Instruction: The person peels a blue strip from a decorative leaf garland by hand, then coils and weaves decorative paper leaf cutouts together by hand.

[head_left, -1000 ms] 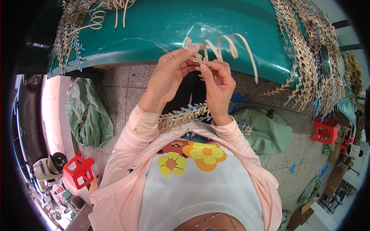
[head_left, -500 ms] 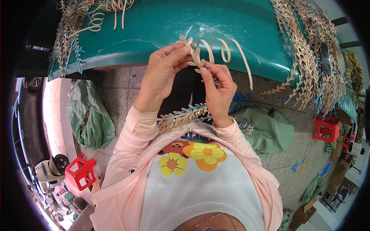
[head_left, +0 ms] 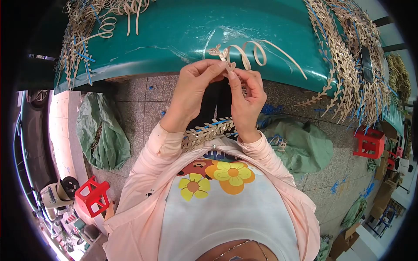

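Sprig [head_left: 224, 55]: looks light, bendy, perhaps fragile; best held mid-length.
Ribbon [head_left: 246, 61]: springy-looking curl!
Left hand [head_left: 189, 87], right hand [head_left: 247, 93]: both pinched on the sprig.

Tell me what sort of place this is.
Likely a small workshop: beige leaf-patterned trim strips draped over a glossy green table, with crumpled green plastic sacks on the speckled tile floor.
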Demonstrator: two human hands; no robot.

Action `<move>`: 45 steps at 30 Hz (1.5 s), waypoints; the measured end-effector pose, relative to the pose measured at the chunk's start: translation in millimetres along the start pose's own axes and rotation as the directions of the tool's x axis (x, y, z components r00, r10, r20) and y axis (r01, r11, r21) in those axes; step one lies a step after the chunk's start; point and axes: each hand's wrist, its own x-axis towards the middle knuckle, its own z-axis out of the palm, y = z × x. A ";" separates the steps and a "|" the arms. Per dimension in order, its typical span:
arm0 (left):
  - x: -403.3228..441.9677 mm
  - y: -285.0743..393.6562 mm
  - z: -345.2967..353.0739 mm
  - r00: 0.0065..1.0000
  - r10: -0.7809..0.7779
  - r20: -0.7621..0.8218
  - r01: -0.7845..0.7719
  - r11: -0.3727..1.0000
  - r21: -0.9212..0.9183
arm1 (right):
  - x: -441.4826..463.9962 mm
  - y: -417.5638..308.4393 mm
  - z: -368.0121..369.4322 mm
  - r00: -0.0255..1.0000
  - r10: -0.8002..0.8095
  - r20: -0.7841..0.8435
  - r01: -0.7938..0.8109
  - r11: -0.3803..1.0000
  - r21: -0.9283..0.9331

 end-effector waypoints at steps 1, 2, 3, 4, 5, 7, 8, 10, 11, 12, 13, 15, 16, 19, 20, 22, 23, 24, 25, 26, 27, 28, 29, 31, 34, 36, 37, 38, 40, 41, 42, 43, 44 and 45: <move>0.2 -1.4 0.1 0.998 0.068 -0.012 -0.068 0.998 0.017 | 0.0 -1.3 0.3 0.999 -0.049 0.017 0.049 0.998 -0.048; 0.2 -2.2 0.5 0.990 0.136 -0.023 -0.136 0.990 0.034 | -0.6 -1.5 1.8 0.999 -0.048 0.016 0.048 0.998 -0.047; 0.4 -1.6 1.7 0.990 0.137 -0.023 -0.137 0.990 0.034 | -0.8 -1.6 4.2 1.000 0.022 -0.005 -0.021 0.999 0.045; 0.6 -0.3 3.3 0.992 0.123 -0.030 -0.124 0.992 -0.031 | -0.6 -1.7 5.5 0.996 0.092 -0.020 -0.089 0.987 0.137; 0.8 0.6 4.1 0.993 0.109 -0.035 -0.111 0.989 -0.095 | -0.4 -1.3 5.3 0.996 0.091 -0.019 -0.087 0.987 0.137; 2.0 2.3 -2.4 0.997 0.069 -0.024 -0.071 0.991 -0.112 | -1.1 0.2 4.7 0.963 0.269 0.022 -0.261 0.906 0.334; 2.9 2.9 -5.5 1.000 0.026 -0.013 -0.027 0.991 -0.129 | -1.8 -0.3 4.3 0.963 0.270 0.021 -0.261 0.906 0.334; 5.3 2.9 -7.7 1.000 0.000 -0.029 -0.004 0.991 -0.136 | -4.4 -1.8 3.0 0.971 0.234 0.057 -0.240 0.927 0.288; 5.9 2.8 -8.5 0.999 -0.022 -0.046 0.015 0.990 -0.144 | -4.4 -1.1 1.5 0.970 0.235 0.057 -0.242 0.927 0.287; 6.4 2.7 -9.3 0.999 -0.022 -0.046 0.016 0.990 -0.143 | -3.4 0.4 -0.4 0.987 0.149 0.061 -0.156 0.978 0.140; 7.0 2.6 -10.1 0.998 -0.034 -0.048 0.027 0.990 -0.142 | -2.8 1.9 -1.4 0.995 0.061 0.078 -0.061 0.998 -0.010; 7.6 4.5 -10.5 0.998 -0.044 -0.051 0.036 0.989 -0.141 | -3.7 4.8 -0.6 0.997 0.051 0.050 -0.052 0.999 0.014; 7.4 7.6 -9.7 0.998 -0.046 -0.052 0.036 0.983 -0.180 | -4.4 6.6 0.1 0.999 0.044 0.023 -0.044 0.998 0.037; 8.2 10.9 -7.9 0.998 -0.060 -0.033 0.050 0.971 -0.234 | -5.6 11.8 1.8 0.999 0.034 0.037 -0.037 0.996 0.082; 8.7 11.8 -7.1 0.997 -0.070 -0.014 0.064 0.967 -0.248 | -5.8 10.8 2.6 0.999 0.033 0.037 -0.036 0.996 0.083; 6.7 15.0 0.1 0.998 -0.066 0.012 0.067 0.983 -0.173 | -4.5 2.1 5.4 0.991 0.131 0.039 -0.137 0.954 0.267; 5.9 15.6 3.6 0.997 -0.066 0.040 0.069 0.993 -0.098 | -3.0 -1.3 5.4 0.991 0.129 0.038 -0.135 0.954 0.268; 6.0 11.5 3.7 0.997 -0.065 0.043 0.069 0.993 -0.096 | -1.3 -4.4 4.8 0.987 0.150 0.050 -0.158 0.947 0.279; 6.0 4.1 2.1 0.998 0.057 0.028 -0.057 0.998 0.016 | -0.3 -6.7 4.4 0.983 0.171 0.061 -0.182 0.940 0.289; 5.8 0.2 0.9 0.983 0.179 0.026 -0.181 0.975 0.129 | 0.1 -8.1 5.5 0.983 0.172 0.060 -0.182 0.940 0.289; 5.6 1.1 0.6 0.984 0.179 0.025 -0.181 0.975 0.130 | 0.5 -8.8 7.6 0.983 0.168 0.070 -0.182 0.935 0.305; 5.5 3.2 0.6 0.980 0.199 -0.010 -0.196 0.974 0.114 | 0.9 -8.9 8.8 0.983 0.165 0.081 -0.183 0.930 0.320; 5.8 5.8 0.5 0.974 0.220 -0.046 -0.214 0.972 0.098 | 1.8 -5.7 7.2 0.983 0.164 0.083 -0.182 0.930 0.321; 6.5 12.0 -2.2 0.981 0.180 -0.066 -0.177 0.983 0.052 | 3.4 0.9 2.9 0.993 -0.006 0.121 0.007 1.000 -0.015; 6.6 20.7 -1.8 0.991 0.115 -0.075 -0.118 0.992 -0.043 | 0.6 -0.7 4.6 0.993 0.070 0.100 -0.080 0.992 0.099; 6.8 22.3 -0.6 0.993 0.091 -0.069 -0.097 0.991 -0.094 | -1.3 -1.8 6.7 0.993 0.078 0.090 -0.089 0.987 0.130; 7.3 22.8 -0.1 0.996 0.068 -0.064 -0.076 0.989 -0.127 | -1.2 -2.0 7.3 0.993 0.086 0.083 -0.099 0.982 0.161; 7.3 23.2 0.1 0.997 0.045 -0.059 -0.053 0.986 -0.160 | -1.8 0.4 6.3 0.993 0.085 0.082 -0.098 0.982 0.163; 8.7 22.3 -0.8 0.998 0.007 -0.066 -0.021 0.978 -0.210 | -3.0 5.7 3.2 0.989 0.088 0.118 -0.109 0.978 0.179; 9.9 21.6 -1.5 0.997 -0.030 -0.073 0.010 0.965 -0.261 | -3.3 6.6 2.1 0.989 0.087 0.116 -0.108 0.978 0.179; 10.9 21.2 -1.9 0.997 -0.031 -0.071 0.011 0.965 -0.261 | -3.2 5.5 1.5 0.989 0.091 0.118 -0.110 0.979 0.171; 12.0 20.9 -2.4 0.993 -0.078 -0.085 0.046 0.945 -0.325 | -2.8 4.3 1.0 0.988 0.094 0.120 -0.113 0.980 0.163; 13.4 20.4 -3.5 0.987 -0.126 -0.096 0.079 0.918 -0.388 | -2.6 2.9 1.3 0.989 0.093 0.119 -0.112 0.980 0.163; 16.7 18.7 -8.4 0.987 -0.126 -0.096 0.079 0.918 -0.388 | -2.4 1.2 2.4 0.988 0.099 0.116 -0.121 0.971 0.204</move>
